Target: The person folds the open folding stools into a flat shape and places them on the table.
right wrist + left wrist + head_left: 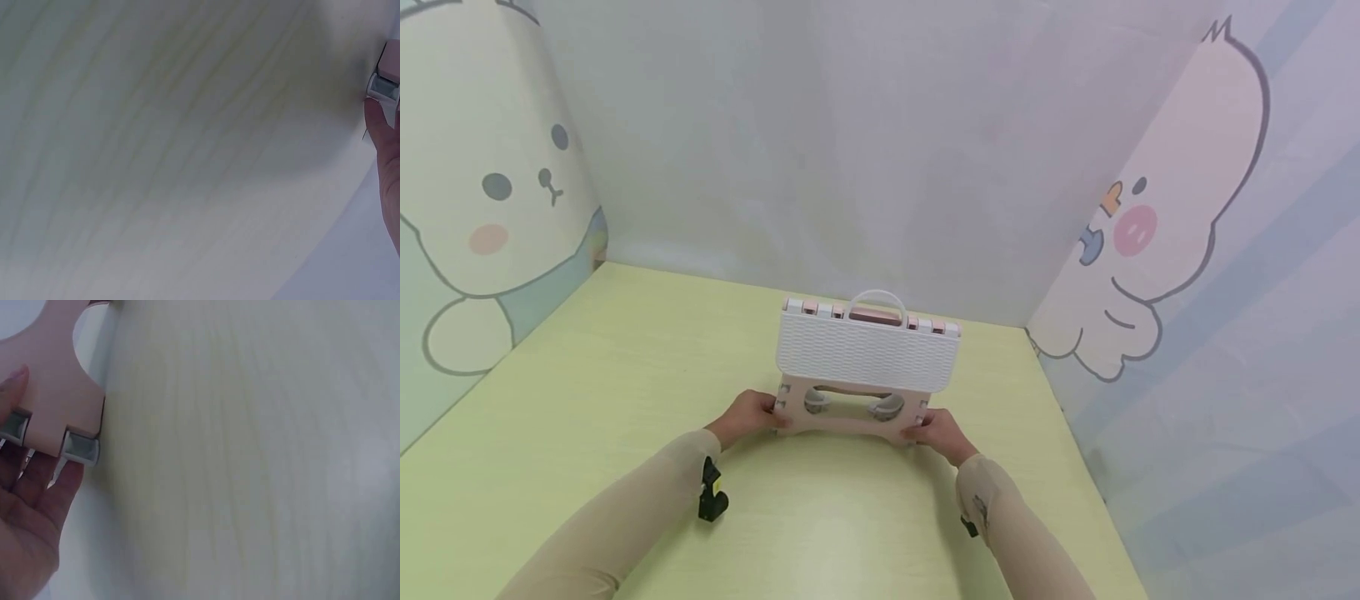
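A folding step stool (868,350) in white and pink stands near the middle of the table, its textured white panel at the top and a pink panel with cut-outs below. A white carry handle (878,295) loops up from its top edge. My left hand (748,417) grips the lower left side, thumb on the pink face and fingers round the hinged edge, as the left wrist view shows on the pink panel (59,381). At the lower right side my right hand (946,435) holds the stool; the right wrist view catches only part of this hand (389,175).
Under the stool lies a pale yellow wood-grain table (835,525). A grey-white curtain (820,167) hangs behind it, and printed cartoon panels flank both sides. Black camera mounts (711,496) sit on the wrists.
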{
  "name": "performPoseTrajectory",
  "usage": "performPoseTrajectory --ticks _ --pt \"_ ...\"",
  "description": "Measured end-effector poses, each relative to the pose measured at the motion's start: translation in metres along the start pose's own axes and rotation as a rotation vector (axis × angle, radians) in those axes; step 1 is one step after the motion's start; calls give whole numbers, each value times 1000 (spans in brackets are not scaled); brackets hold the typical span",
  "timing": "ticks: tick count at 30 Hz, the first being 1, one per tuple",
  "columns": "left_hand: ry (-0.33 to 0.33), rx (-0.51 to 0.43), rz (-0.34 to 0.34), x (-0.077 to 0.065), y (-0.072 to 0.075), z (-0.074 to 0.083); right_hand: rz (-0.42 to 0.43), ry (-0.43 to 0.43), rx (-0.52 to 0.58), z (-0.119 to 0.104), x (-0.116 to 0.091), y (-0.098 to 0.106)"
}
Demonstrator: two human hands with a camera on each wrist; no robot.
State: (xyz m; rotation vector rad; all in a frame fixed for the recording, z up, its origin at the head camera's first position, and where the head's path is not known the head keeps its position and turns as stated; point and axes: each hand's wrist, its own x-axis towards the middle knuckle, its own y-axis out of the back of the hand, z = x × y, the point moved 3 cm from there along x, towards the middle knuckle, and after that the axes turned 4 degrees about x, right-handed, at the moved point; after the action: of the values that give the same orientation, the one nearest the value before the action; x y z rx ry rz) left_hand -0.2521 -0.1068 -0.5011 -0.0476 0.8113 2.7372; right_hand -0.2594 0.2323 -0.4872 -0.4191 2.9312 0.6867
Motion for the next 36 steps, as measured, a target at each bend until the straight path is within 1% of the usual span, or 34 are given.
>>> performPoseTrajectory --ticks 6,10,13,18,20,27,30,36 --pt "-4 10 1 2 -1 -2 0 -20 -9 5 1 2" --pt "-18 24 10 2 -3 -1 4 -17 -16 4 4 2" --pt "-14 15 21 1 -4 1 7 -8 -38 3 4 2" --pt "-18 6 20 -1 -5 2 18 -2 -85 3 3 1" --pt "-38 18 17 -1 -5 2 20 -2 -89 3 2 1" --pt "-61 31 26 1 -8 -3 13 7 -56 3 1 0" --pt "-63 22 27 1 -8 -3 18 -7 -49 2 1 0" --pt "-60 18 26 1 -6 -2 14 -5 -53 1 3 0"
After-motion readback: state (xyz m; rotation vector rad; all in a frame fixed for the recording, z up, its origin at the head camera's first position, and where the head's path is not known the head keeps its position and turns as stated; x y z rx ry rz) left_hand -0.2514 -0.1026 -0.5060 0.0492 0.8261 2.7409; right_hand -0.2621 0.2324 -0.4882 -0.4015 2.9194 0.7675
